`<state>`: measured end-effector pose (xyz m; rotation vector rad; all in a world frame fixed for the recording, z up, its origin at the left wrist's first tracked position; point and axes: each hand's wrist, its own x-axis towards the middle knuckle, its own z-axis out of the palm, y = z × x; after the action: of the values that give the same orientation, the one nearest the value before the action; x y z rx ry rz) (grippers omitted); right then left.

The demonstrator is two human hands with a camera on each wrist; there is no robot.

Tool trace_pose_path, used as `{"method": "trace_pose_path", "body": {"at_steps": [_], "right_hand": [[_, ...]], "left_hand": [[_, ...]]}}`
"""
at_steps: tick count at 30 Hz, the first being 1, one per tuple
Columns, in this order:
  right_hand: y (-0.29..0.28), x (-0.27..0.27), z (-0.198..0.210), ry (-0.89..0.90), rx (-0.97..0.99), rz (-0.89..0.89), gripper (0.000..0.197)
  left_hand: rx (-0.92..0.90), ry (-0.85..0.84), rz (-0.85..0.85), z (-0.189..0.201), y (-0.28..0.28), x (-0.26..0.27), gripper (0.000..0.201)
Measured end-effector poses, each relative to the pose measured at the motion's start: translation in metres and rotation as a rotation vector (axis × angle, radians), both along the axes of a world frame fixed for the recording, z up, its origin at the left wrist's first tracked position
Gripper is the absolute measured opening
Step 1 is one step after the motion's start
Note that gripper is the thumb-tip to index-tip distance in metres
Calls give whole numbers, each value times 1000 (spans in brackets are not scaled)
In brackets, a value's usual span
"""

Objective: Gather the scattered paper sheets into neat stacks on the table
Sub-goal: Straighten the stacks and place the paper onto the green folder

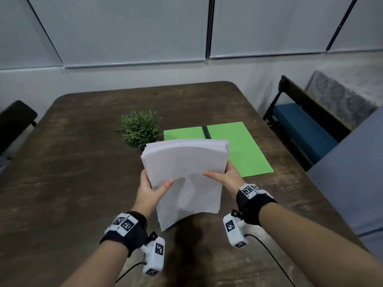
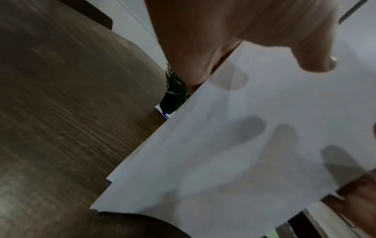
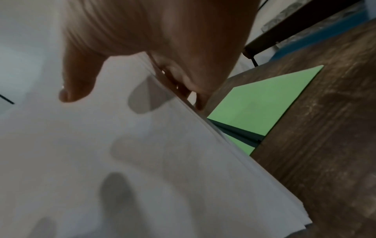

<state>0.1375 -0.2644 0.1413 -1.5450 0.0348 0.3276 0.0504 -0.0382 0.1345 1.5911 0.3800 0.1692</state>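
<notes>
A thick stack of white paper sheets [image 1: 186,175] is held tilted above the dark wooden table [image 1: 72,172], its lower edge near the tabletop. My left hand [image 1: 152,188] grips the stack's left edge, thumb on top and fingers behind. My right hand [image 1: 223,176] grips the right edge the same way. In the left wrist view the stack [image 2: 244,153] fills the frame under my left hand [image 2: 264,53], and finger shadows show through the paper. In the right wrist view my right hand [image 3: 130,83] pinches the stack [image 3: 122,161] at its edge.
An open green folder [image 1: 244,150] lies flat behind the stack, right of centre. A small potted plant [image 1: 141,129] stands just left of it. A chair with a blue seat [image 1: 300,125] is at the table's right, a dark chair [image 1: 14,119] at the left.
</notes>
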Motion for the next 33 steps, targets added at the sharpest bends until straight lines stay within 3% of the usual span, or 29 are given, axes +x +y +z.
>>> {"method": "trace_pose_path", "body": {"at_steps": [6,9,12,13,19,21,22,24,26,28,31,33], "right_hand": [[-5,2,26,-141,36,-29,49],[-2,0,38,-114,45,-35,68],[0,-1,40,28,102,-84,91],[0,-2,41,50,117,-113,89],[-1,-13,48,6,172,-260,23],[-1,-13,52,34,194,-274,15],[-1,-14,53,65,215,-274,16],[1,-18,53,99,235,-267,39],[4,-22,50,90,214,-288,62],[4,-28,52,94,207,-306,52],[2,-33,60,47,192,-330,27],[2,-36,62,17,176,-324,26]], "left_hand": [[50,-33,62,9,-11,-1,57],[45,-62,69,11,-13,-4,48],[49,-99,69,11,-15,-11,51],[51,-112,77,11,-15,-12,51],[40,-176,97,19,-23,-18,56],[44,-178,102,21,-25,-19,51],[46,-180,112,23,-26,-20,46],[55,-194,129,26,-29,-22,47],[53,-207,138,29,-32,-25,70],[56,-210,154,32,-33,-27,77],[69,-214,183,35,-36,-30,54],[75,-210,183,34,-36,-32,56]]}}
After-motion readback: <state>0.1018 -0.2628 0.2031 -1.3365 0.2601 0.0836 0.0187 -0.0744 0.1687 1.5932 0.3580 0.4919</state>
